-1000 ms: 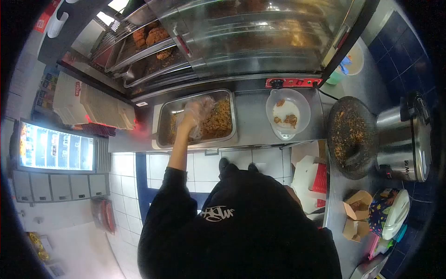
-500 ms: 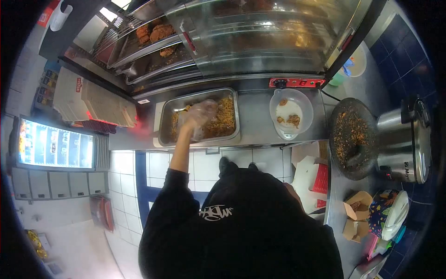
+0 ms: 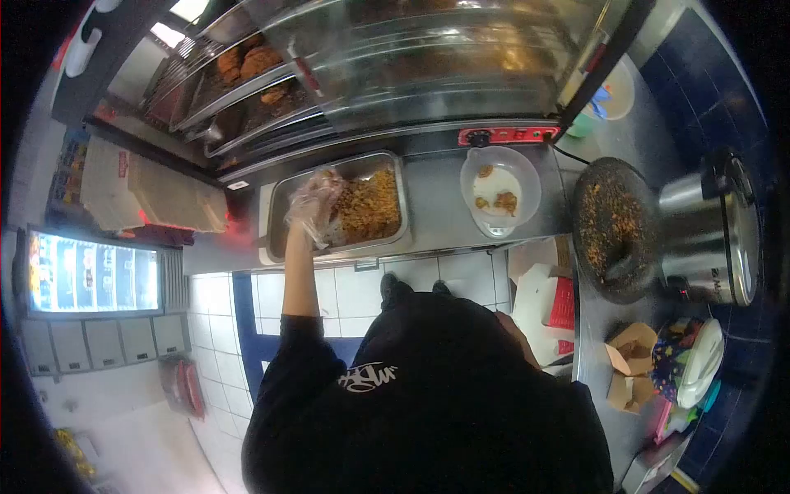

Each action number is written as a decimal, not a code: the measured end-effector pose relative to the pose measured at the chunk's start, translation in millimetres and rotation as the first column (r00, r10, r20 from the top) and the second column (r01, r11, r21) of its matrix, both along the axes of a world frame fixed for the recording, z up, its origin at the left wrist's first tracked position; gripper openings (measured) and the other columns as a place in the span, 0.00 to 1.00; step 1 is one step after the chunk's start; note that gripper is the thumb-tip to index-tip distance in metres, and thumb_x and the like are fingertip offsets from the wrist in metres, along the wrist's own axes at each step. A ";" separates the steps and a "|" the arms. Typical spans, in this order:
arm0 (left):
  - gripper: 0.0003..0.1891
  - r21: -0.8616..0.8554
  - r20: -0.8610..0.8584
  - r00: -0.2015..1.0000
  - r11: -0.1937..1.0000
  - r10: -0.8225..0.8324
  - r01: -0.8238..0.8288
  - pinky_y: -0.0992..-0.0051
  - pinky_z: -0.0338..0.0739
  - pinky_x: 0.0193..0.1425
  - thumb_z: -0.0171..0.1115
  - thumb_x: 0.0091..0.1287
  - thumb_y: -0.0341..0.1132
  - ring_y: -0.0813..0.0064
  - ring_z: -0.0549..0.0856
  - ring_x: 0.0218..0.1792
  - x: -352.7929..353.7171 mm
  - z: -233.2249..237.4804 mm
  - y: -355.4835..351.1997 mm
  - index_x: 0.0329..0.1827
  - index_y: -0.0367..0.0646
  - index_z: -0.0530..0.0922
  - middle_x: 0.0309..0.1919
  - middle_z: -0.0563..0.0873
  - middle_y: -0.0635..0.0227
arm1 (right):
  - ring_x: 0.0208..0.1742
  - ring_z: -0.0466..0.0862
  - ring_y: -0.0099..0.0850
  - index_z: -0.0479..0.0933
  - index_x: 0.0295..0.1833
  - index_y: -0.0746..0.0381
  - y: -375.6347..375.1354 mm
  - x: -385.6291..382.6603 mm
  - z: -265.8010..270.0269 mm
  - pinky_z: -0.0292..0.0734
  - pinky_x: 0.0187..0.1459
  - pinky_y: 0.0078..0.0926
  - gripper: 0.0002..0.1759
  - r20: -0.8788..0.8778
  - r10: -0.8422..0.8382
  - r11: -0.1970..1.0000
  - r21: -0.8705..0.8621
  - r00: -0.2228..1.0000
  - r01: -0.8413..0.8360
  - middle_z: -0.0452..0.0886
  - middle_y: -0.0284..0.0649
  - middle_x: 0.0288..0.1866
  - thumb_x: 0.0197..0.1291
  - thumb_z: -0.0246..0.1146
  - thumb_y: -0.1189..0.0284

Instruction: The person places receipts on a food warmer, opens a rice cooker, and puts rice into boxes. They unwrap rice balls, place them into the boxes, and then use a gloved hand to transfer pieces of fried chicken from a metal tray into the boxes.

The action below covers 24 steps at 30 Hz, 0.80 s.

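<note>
A clear plastic glove covers my left hand (image 3: 315, 200), which is inside the left part of a steel tray (image 3: 401, 188). Its fingers are curled together, and the glossy glove hides what they hold, if anything. Brown crumbly food (image 3: 370, 206) lies heaped in the tray, right beside the gloved hand. Only a bit of my right hand (image 3: 517, 336) shows at the right side of my body; its fingers are hidden. A white plastic bowl (image 3: 527, 185) with a few small food pieces (image 3: 505, 202) stands to the right of the tray.
Behind the counter (image 3: 436, 206) is a glass warming cabinet (image 3: 428, 74) with fried pieces (image 3: 259, 62). A stone mortar (image 3: 613, 226), a steel cooker (image 3: 695, 239) and open cardboard boxes (image 3: 632, 350) stand at right. Stacked cardboard (image 3: 123, 189) lies at left.
My left hand has moved from over the food to the tray's left side, and more of the food heap shows. The whole view has shifted slightly.
</note>
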State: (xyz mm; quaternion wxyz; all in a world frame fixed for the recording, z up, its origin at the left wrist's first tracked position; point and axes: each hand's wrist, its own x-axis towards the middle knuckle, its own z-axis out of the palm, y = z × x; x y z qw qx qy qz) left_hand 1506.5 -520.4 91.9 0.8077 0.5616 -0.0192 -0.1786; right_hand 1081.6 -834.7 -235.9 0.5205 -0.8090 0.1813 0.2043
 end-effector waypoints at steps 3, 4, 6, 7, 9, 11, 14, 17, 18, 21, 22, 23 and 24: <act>0.11 -0.115 -0.004 1.000 0.993 -0.028 0.027 0.84 0.75 0.43 0.57 0.61 0.19 0.78 0.78 0.37 1.9 -3.1 -3.7 0.46 0.36 0.75 0.35 0.77 0.70 | 0.55 0.76 0.44 0.76 0.53 0.61 -1.6 -2.3 -17.6 0.70 0.58 0.34 0.19 -0.056 -0.064 0.998 0.021 0.996 0.065 0.78 0.48 0.53 0.64 0.50 0.63; 0.11 -0.132 0.011 0.996 0.987 -0.090 0.091 0.82 0.76 0.44 0.59 0.59 0.19 0.77 0.78 0.38 7.2 -8.0 -4.7 0.44 0.36 0.76 0.36 0.78 0.69 | 0.56 0.76 0.44 0.77 0.53 0.62 -2.1 -4.2 -19.2 0.69 0.58 0.33 0.20 -0.016 -0.001 0.999 -0.054 1.000 0.000 0.78 0.48 0.54 0.65 0.49 0.61; 0.10 0.003 0.053 0.994 0.996 -0.092 0.092 0.80 0.77 0.44 0.58 0.60 0.19 0.76 0.79 0.36 14.0 -16.9 -13.1 0.44 0.37 0.77 0.36 0.79 0.67 | 0.56 0.76 0.43 0.76 0.54 0.62 0.1 -8.3 -10.4 0.69 0.59 0.33 0.21 -0.025 -0.049 0.999 -0.018 0.998 0.049 0.77 0.48 0.54 0.65 0.49 0.60; 0.09 0.137 0.097 0.991 0.987 -0.091 0.078 0.78 0.79 0.43 0.58 0.61 0.20 0.75 0.80 0.35 12.9 -13.2 -19.0 0.43 0.38 0.79 0.37 0.81 0.65 | 0.57 0.76 0.42 0.76 0.54 0.62 1.1 -9.2 -4.7 0.68 0.60 0.33 0.22 -0.034 -0.089 0.996 0.017 0.996 0.089 0.77 0.48 0.55 0.65 0.48 0.60; 0.09 0.125 0.084 0.994 0.990 -0.075 0.064 0.78 0.79 0.42 0.59 0.61 0.22 0.75 0.81 0.35 -2.8 4.7 -45.3 0.43 0.38 0.80 0.36 0.82 0.65 | 0.58 0.75 0.42 0.76 0.54 0.61 1.5 -9.4 5.2 0.68 0.60 0.33 0.22 -0.057 -0.102 0.994 0.032 0.993 0.104 0.77 0.47 0.55 0.65 0.48 0.60; 0.08 0.114 0.073 0.996 0.992 -0.056 0.047 0.78 0.78 0.41 0.60 0.61 0.24 0.74 0.82 0.35 -20.4 21.4 -74.5 0.43 0.38 0.80 0.35 0.83 0.66 | 0.59 0.75 0.41 0.76 0.55 0.60 0.7 -12.8 4.7 0.67 0.61 0.33 0.22 -0.078 -0.114 0.992 0.047 0.990 0.118 0.77 0.47 0.56 0.65 0.48 0.60; 0.11 0.308 0.251 0.877 0.893 -0.409 0.328 0.77 0.78 0.42 0.61 0.61 0.28 0.75 0.83 0.37 -36.0 22.7 -115.9 0.46 0.41 0.81 0.37 0.85 0.67 | 0.59 0.74 0.42 0.76 0.55 0.59 -1.0 -19.5 -1.4 0.67 0.61 0.33 0.21 -0.023 -0.050 0.999 0.009 0.998 0.050 0.77 0.46 0.56 0.65 0.48 0.59; 0.13 0.682 0.259 0.770 0.675 -0.583 0.282 0.76 0.77 0.46 0.61 0.61 0.31 0.75 0.84 0.38 -71.7 42.6 -170.9 0.49 0.45 0.81 0.39 0.86 0.65 | 0.59 0.74 0.41 0.76 0.55 0.59 1.7 -18.4 17.0 0.67 0.61 0.34 0.21 -0.105 -0.154 0.986 0.051 0.982 0.160 0.76 0.46 0.56 0.64 0.49 0.59; 0.13 0.681 0.259 0.766 0.674 -0.588 0.287 0.76 0.77 0.46 0.61 0.61 0.31 0.75 0.84 0.38 -77.2 32.7 -185.8 0.49 0.45 0.81 0.39 0.86 0.65 | 0.59 0.74 0.41 0.76 0.55 0.59 2.7 -16.6 30.1 0.68 0.61 0.34 0.21 -0.024 -0.011 0.998 -0.062 1.000 0.009 0.77 0.46 0.56 0.65 0.49 0.59; 0.15 0.676 0.420 0.611 0.681 -0.671 0.283 0.72 0.77 0.49 0.59 0.63 0.35 0.68 0.85 0.43 -76.3 0.9 -213.7 0.53 0.45 0.79 0.44 0.85 0.59 | 0.59 0.74 0.41 0.76 0.54 0.62 3.9 -21.1 25.6 0.67 0.61 0.33 0.20 -0.008 0.017 0.994 -0.106 1.000 -0.018 0.76 0.47 0.56 0.64 0.48 0.63; 0.17 0.718 0.470 0.564 0.666 -0.679 0.204 0.70 0.76 0.51 0.58 0.64 0.37 0.64 0.84 0.46 -73.5 -1.9 -216.9 0.55 0.46 0.77 0.46 0.84 0.57 | 0.59 0.73 0.41 0.75 0.54 0.66 4.3 -23.0 19.6 0.66 0.61 0.33 0.19 -0.061 -0.093 0.995 -0.032 0.994 0.091 0.76 0.48 0.56 0.64 0.47 0.68; 0.18 0.751 0.514 0.512 0.650 -0.688 0.119 0.68 0.75 0.53 0.57 0.64 0.38 0.60 0.83 0.49 -70.8 -4.9 -217.6 0.57 0.46 0.76 0.48 0.83 0.55 | 0.59 0.73 0.41 0.75 0.54 0.66 4.5 -26.6 14.2 0.66 0.61 0.33 0.19 -0.060 -0.101 0.995 -0.030 0.993 0.100 0.76 0.48 0.56 0.64 0.47 0.68; 0.19 0.724 0.543 0.520 0.681 -0.659 0.109 0.66 0.74 0.54 0.56 0.65 0.39 0.59 0.82 0.50 -71.2 9.8 -210.4 0.58 0.47 0.75 0.49 0.82 0.54 | 0.60 0.73 0.40 0.75 0.54 0.65 6.3 -26.7 16.6 0.66 0.62 0.32 0.19 -0.126 -0.177 0.983 0.014 0.976 0.181 0.75 0.47 0.57 0.64 0.47 0.67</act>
